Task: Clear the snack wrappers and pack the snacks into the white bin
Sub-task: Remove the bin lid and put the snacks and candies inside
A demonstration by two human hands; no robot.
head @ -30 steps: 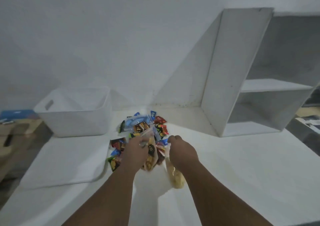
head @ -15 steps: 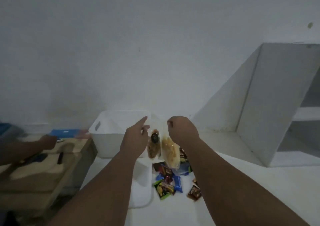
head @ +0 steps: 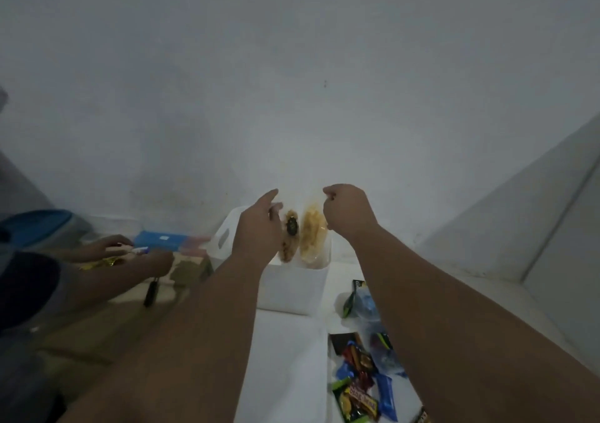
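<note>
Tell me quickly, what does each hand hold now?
Left hand: pinching the brown snack bag.
Right hand: closed on the yellow snack bag.

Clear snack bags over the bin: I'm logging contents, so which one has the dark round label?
The left hand's bag, with brownish snacks; the right hand's bag holds plain yellow chips.

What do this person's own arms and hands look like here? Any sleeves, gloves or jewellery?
Both forearms are bare all the way to the bottom edge of the picture: no sleeves show. The left hand and the right hand wear no gloves. No watch or bracelet shows on either wrist, and no ring can be made out in this dim, slightly blurred view, though most fingers are hidden from view.
</note>
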